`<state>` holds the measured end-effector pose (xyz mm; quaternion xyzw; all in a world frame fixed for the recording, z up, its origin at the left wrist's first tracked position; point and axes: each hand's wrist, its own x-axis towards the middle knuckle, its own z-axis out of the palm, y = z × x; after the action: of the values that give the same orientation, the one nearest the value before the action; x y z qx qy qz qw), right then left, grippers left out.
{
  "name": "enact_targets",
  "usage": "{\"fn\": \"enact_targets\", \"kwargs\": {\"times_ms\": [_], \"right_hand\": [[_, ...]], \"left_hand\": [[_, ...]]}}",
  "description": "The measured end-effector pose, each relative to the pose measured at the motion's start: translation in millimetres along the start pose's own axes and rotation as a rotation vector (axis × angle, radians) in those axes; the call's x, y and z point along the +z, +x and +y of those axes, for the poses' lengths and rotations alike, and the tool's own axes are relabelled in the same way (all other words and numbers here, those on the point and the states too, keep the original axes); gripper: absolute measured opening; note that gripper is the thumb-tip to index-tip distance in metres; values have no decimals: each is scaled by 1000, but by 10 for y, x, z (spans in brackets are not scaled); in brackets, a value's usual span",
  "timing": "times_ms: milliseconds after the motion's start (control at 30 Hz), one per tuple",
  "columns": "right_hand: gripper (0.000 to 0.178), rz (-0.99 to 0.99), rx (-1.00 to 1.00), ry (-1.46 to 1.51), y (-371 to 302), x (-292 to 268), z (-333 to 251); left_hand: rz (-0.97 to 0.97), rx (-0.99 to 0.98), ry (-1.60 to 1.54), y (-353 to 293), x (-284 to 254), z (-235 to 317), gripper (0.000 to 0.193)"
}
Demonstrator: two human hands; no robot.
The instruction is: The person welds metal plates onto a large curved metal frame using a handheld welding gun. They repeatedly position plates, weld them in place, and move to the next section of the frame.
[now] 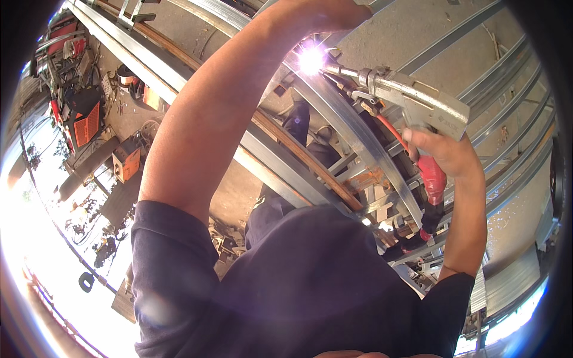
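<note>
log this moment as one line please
right hand: gripping silver torch | torch tip: bright white flare beside metal bar | left hand: beyond flare, grip unclear

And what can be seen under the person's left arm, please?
A silvery metal beam and a thin brown bar seem to pass under the left arm, showing on both sides of it. The stretch directly beneath is covered, so I cannot tell what else lies there.
</note>
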<state>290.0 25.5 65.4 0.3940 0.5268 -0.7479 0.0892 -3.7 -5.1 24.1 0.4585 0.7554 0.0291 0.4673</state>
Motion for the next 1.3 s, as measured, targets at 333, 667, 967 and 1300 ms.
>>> {"fn": "enact_targets", "kwargs": {"times_ms": [333,667,967,1300], "right_hand": [[42,162,-16,23,-255,18,-184],[22,112,-88,125,523,567,-508],[28,48,-88,149,862,612,-362],[26,29,-73,143,902,599,-396]], "left_hand": [[212,21,-87,-18,-299,-159,67],[150,68,110,266,-859,-497,58],[84,63,-195,621,-758,-737,47],[136,38,-132,400,-785,-581,57]]}}
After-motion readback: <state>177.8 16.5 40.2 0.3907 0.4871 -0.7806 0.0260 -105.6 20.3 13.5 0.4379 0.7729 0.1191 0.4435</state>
